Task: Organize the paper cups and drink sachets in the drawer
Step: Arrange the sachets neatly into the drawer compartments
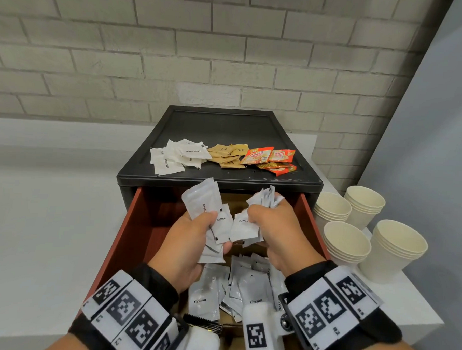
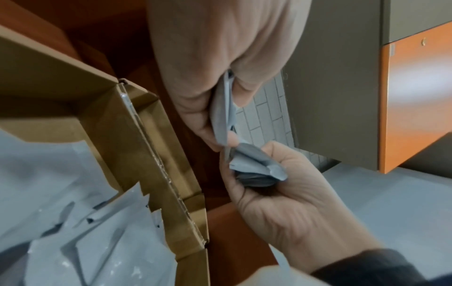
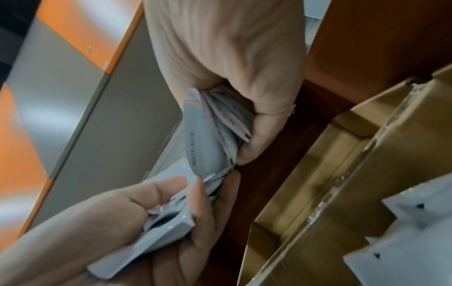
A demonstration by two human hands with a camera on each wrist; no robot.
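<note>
Over the open red-brown drawer (image 1: 132, 223), my left hand (image 1: 213, 228) grips a small stack of white sachets marked Coffee (image 1: 203, 200). Close beside it, my right hand (image 1: 258, 215) clutches a thicker bunch of the same white sachets (image 1: 244, 228). The two bundles nearly touch. In the left wrist view my left hand (image 2: 226, 123) pinches thin grey-white sachets (image 2: 223, 108), with the right hand (image 2: 281, 193) just below. The right wrist view has my right hand (image 3: 244, 135) wrapped round a fan of sachets (image 3: 208, 135). Stacks of cream paper cups (image 1: 354, 233) stand right of the drawer.
A cardboard box (image 2: 97, 116) inside the drawer holds loose white Cream sachets (image 1: 246, 284). On the black cabinet top (image 1: 218, 126) lie three piles: white sugar sachets (image 1: 180, 156), brown sachets (image 1: 229, 155) and orange sachets (image 1: 270, 159). A brick wall stands behind.
</note>
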